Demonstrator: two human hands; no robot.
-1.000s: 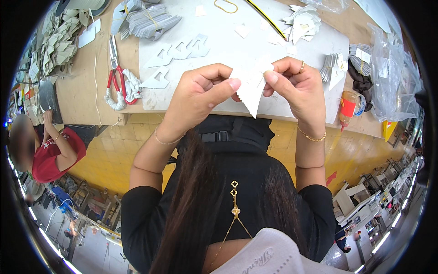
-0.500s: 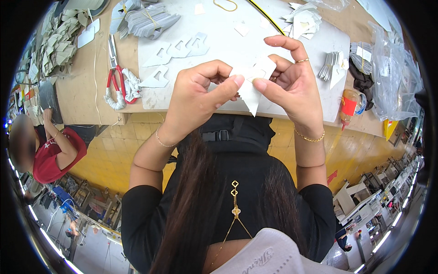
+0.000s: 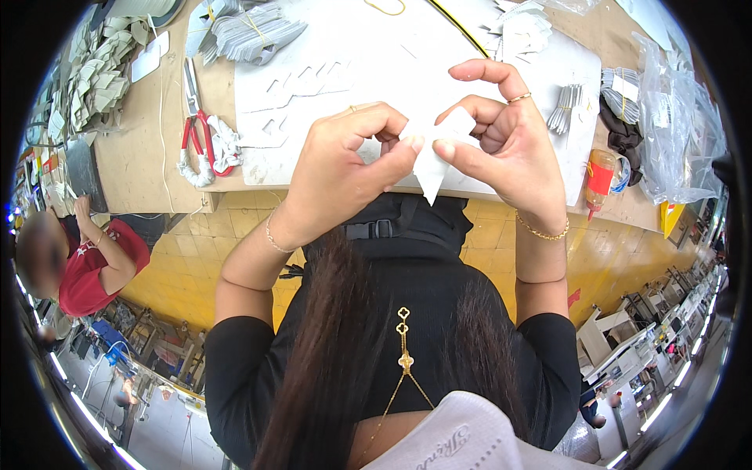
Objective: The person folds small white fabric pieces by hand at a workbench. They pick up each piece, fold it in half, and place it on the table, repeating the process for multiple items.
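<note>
Between my hands, above the near edge of the white work sheet, is a white cut piece with a long point hanging downward. My left hand pinches its left side between thumb and forefinger. On the other side my right hand grips it with thumb and bent fingers, the forefinger raised and curled. The piece's upper part blends into the bright sheet, so its full outline is hard to make out. Several flat white cut-out pieces lie on the sheet beyond my left hand.
Red-handled scissors with cloth-wrapped grips lie at the left. Bundles of grey pieces sit at the far left. To the right are a small stack, a red-labelled bottle and clear plastic bags. A person in red works at the left.
My hands have shifted slightly apart, the right one a little to the right. The white piece remains pinched between them, its point a bit lower.
</note>
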